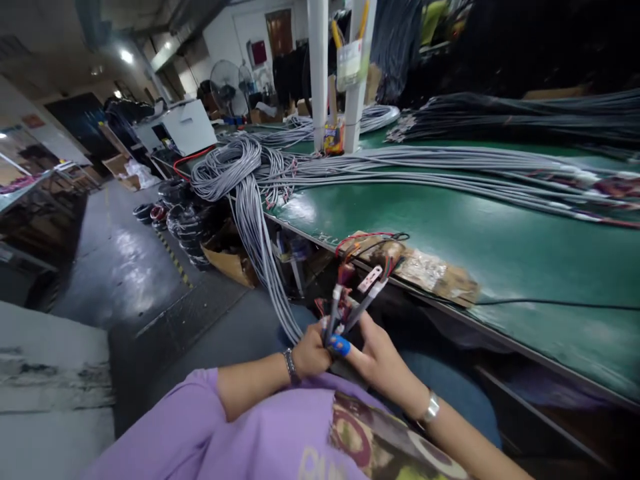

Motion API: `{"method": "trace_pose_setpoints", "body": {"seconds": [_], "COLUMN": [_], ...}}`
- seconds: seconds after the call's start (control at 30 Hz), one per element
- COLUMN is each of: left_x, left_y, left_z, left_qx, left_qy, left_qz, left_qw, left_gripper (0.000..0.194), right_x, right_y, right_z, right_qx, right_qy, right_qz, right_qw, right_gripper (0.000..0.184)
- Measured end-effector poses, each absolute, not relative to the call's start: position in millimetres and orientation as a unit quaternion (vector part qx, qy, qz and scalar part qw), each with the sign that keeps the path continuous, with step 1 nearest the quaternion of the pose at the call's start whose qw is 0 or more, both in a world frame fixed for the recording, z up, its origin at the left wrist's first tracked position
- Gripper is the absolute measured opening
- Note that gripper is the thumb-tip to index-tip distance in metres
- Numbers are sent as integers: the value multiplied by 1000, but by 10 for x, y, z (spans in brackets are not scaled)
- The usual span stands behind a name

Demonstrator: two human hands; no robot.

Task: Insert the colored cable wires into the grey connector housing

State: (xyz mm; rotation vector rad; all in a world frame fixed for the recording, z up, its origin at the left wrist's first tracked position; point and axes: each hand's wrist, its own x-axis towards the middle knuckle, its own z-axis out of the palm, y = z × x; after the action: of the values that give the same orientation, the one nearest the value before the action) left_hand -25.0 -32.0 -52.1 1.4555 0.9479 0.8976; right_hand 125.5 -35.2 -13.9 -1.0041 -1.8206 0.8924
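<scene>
My left hand (313, 350) is closed around a bunch of grey cables (334, 317) just above my lap. The ends of the bunch stick up, with white bands and coloured inner wires. My right hand (383, 360), with blue tape round its thumb, grips one grey cable (359, 312) that slants up to the right. Red, green and dark wires fan out at that cable's tip. Beside the tip is a small pale flat piece with holes (370, 279); what holds it is unclear. A long grey cable bundle (257, 230) hangs from the table down towards my left hand.
Along the green table's (525, 260) near edge lies taped cardboard (435, 273) with red and black wires. Grey cables (425, 163) stretch across the table, and a coil (227, 167) rests at its left corner. White posts (320, 73) rise behind. An open carton (230, 253) stands on the floor.
</scene>
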Motion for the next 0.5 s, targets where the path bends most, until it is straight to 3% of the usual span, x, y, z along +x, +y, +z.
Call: {"method": "trace_pose_setpoints", "body": {"seconds": [0.07,0.27,0.5], "left_x": [-347,-469,-461], "left_y": [-322,-347,-336], "left_z": [-534,-586,-615], "left_qx": [580,512,508], "left_qy": [417,440,432], "left_qz": [378,367,365], "left_qw": [589,640,650], "left_gripper": [49,65,58], "right_x": [1328,1238,1165], "right_y": [-336,-187,-68], "right_z": [-197,-211,-192], "right_qx": [-398,-403,-429], "right_qy": [-727,-727,-702], "right_qz": [366,387,378], "right_qw": [424,400,425], "right_gripper": [48,24,27]}}
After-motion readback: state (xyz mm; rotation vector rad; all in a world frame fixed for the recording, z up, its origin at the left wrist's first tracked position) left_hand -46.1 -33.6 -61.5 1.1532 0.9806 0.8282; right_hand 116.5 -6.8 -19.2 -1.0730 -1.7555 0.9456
